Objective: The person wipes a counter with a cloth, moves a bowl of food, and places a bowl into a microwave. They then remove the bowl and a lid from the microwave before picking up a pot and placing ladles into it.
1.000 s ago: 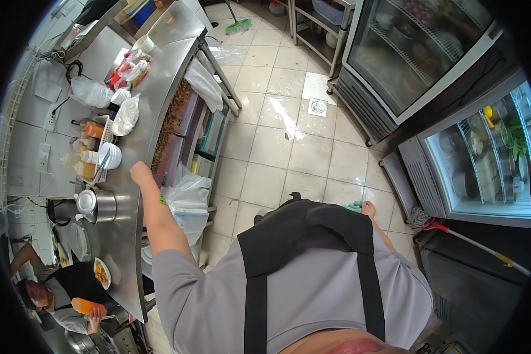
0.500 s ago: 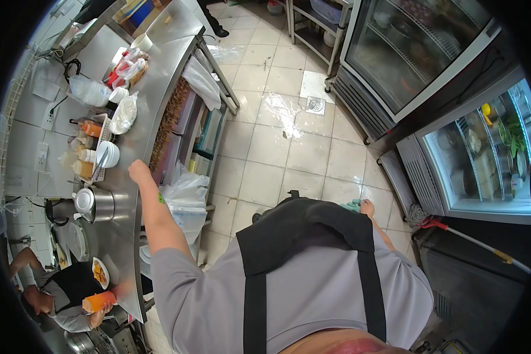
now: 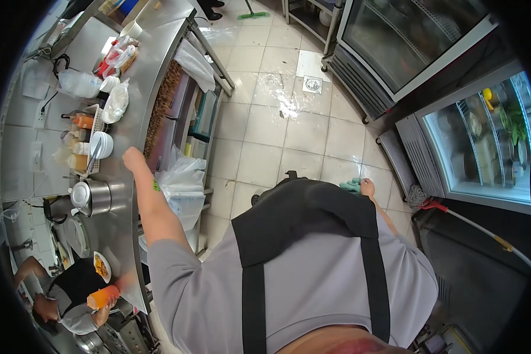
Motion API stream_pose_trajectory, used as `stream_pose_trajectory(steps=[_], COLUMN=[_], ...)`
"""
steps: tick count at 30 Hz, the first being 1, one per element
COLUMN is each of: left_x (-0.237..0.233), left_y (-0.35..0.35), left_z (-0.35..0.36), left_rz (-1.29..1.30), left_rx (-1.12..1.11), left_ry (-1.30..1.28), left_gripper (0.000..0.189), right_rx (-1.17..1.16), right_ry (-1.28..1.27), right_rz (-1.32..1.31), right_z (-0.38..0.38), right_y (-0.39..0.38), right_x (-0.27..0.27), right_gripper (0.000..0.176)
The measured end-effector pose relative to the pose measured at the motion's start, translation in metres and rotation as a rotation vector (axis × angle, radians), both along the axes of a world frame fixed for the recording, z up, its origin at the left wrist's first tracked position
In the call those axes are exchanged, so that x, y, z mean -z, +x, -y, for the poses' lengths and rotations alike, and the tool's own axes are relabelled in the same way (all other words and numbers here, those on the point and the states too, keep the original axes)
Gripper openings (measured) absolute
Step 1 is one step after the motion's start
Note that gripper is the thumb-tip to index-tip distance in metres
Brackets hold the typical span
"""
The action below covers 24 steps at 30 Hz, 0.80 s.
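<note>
Here we are, and our view has swung a touch: the steel counter [image 3: 121, 236] and all on it sit higher and further left than a second ago. Our left hand [image 3: 134, 159] has slid up the frame with it, curled into a fist by the counter's edge at centre left, just beside the white bowls [image 3: 102, 146]; whether it touches the steel, we can't tell. Over right of centre, our right hand [image 3: 367, 187] is closed on the green cloth [image 3: 351, 185], and more of that cloth shows now. Up top, the green broom [image 3: 253, 15] is back after dropping out half a second ago, near dark shoes [image 3: 215, 16]. Lower left, a co-worker's hand [image 3: 104, 312] has carried the orange bottle [image 3: 100, 297] rightward, just below the plate [image 3: 100, 256].
</note>
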<state>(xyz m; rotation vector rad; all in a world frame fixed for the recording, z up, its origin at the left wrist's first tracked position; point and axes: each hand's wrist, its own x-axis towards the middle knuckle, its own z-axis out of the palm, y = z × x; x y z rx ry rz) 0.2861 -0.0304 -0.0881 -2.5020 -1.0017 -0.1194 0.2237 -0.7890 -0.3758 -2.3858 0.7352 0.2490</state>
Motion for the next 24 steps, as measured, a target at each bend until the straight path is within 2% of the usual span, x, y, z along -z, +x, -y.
stream_pose_trajectory(steps=[19, 24], left_x=[-0.002, -0.003], left_y=[0.000, -0.002], left_z=[-0.001, 0.003], left_rz=[-0.013, 0.028], left_rx=[-0.012, 0.011], left_ry=[-0.018, -0.010], left_gripper=[0.019, 0.019], right_rx=[0.033, -0.046], right_ry=[0.020, 0.008], right_rz=[0.003, -0.018], right_z=[-0.011, -0.011], right_y=[0.003, -0.001], right_x=[-0.001, 0.000], right_gripper=[0.017, 0.025])
